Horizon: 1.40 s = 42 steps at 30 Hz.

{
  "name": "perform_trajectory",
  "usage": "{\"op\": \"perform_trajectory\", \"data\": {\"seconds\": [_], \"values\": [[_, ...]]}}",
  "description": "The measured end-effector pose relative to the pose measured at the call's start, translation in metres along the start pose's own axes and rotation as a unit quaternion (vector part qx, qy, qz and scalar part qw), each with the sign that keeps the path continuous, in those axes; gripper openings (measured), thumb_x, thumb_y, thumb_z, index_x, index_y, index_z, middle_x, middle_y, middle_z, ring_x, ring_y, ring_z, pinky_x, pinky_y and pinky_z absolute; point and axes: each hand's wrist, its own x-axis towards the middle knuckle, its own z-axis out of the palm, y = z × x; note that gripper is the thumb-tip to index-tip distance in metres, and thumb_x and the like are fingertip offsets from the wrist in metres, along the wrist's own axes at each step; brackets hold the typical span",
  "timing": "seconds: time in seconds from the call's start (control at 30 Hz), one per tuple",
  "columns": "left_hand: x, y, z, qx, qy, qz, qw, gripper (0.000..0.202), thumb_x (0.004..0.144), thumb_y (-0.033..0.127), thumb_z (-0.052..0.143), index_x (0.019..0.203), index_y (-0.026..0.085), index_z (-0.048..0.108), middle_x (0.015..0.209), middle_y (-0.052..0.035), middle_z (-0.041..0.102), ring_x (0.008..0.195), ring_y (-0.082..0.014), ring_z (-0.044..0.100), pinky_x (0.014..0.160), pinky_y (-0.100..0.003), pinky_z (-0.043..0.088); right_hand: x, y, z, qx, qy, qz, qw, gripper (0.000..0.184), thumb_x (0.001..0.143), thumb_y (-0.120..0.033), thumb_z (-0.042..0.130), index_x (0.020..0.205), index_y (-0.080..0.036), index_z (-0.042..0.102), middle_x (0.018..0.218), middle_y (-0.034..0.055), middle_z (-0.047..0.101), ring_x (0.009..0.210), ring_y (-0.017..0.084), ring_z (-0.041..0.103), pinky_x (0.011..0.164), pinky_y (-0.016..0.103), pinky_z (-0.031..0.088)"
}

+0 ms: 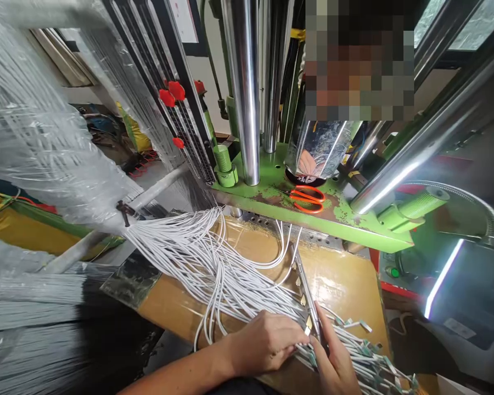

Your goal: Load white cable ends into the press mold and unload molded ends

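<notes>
My left hand [265,340] is closed in a pinch on a small white cable end [307,331], at the lower part of a narrow metal bar [307,288]. Several gold-toned notches line that bar's left edge. Its near end lies in my right hand [335,354], with the fingers along its right side. A thick bundle of white cables [226,269] spreads beneath and around both hands. To the right of my right hand, several cable ends carry small pale-green and silver connectors [370,348]. My fingers partly hide the cable end.
Brown board [346,274] forms the work surface. Behind it stands a green press plate [263,192] with steel columns [247,93] and orange-handled scissors [308,198] lying on it. Plastic-wrapped cables [49,120] hang at left. A lit strip [443,277] is at right.
</notes>
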Motion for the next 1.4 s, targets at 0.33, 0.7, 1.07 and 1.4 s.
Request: {"op": "perform_trajectory", "data": {"seconds": [0.33, 0.7, 1.07, 1.4], "values": [[0.002, 0.01, -0.006, 0.053, 0.029, 0.029, 0.998, 0.03, 0.087, 0.009, 0.043, 0.113, 0.015, 0.057, 0.099, -0.01, 0.072, 0.088, -0.0192, 0.068, 0.076, -0.027, 0.053, -0.004, -0.012, 0.008, 0.041, -0.004, 0.046, 0.998, 0.064, 0.095, -0.042, 0.04, 0.151, -0.015, 0.027, 0.151, 0.0077, 0.04, 0.143, 0.023, 0.029, 0.117, 0.043, 0.023], [0.0, 0.006, -0.001, 0.059, 0.03, 0.018, 0.998, 0.034, 0.085, 0.009, 0.042, 0.112, 0.014, 0.06, 0.1, -0.0093, 0.073, 0.087, -0.0189, 0.067, 0.075, -0.026, 0.052, -0.005, -0.014, 0.011, 0.014, -0.013, 0.045, 0.999, 0.068, 0.095, -0.044, 0.036, 0.152, -0.009, 0.023, 0.154, 0.0101, 0.033, 0.143, 0.022, 0.026, 0.117, 0.039, 0.022], [0.012, 0.009, -0.018, -0.382, 0.13, -0.287, 0.869, 0.019, 0.079, 0.03, 0.071, 0.077, 0.011, 0.073, 0.075, -0.0051, 0.069, 0.072, -0.0157, 0.061, 0.07, -0.026, 0.046, -0.002, -0.03, 0.011, 0.039, 0.025, 0.075, 0.996, 0.079, 0.083, -0.044, 0.058, 0.15, -0.011, 0.03, 0.124, 0.0079, 0.067, 0.131, 0.027, 0.048, 0.1, 0.03, 0.046], [0.019, 0.003, -0.029, -0.539, 0.143, -0.332, 0.761, 0.03, 0.078, 0.037, 0.073, 0.092, 0.01, 0.074, 0.078, -0.0064, 0.069, 0.053, -0.0056, 0.045, 0.05, -0.018, 0.031, 0.0, -0.03, 0.004, 0.03, -0.052, 0.086, 0.994, 0.086, 0.088, -0.049, 0.051, 0.152, -0.004, 0.017, 0.122, 0.0105, 0.066, 0.106, 0.023, 0.062, 0.09, 0.025, 0.046]]}}
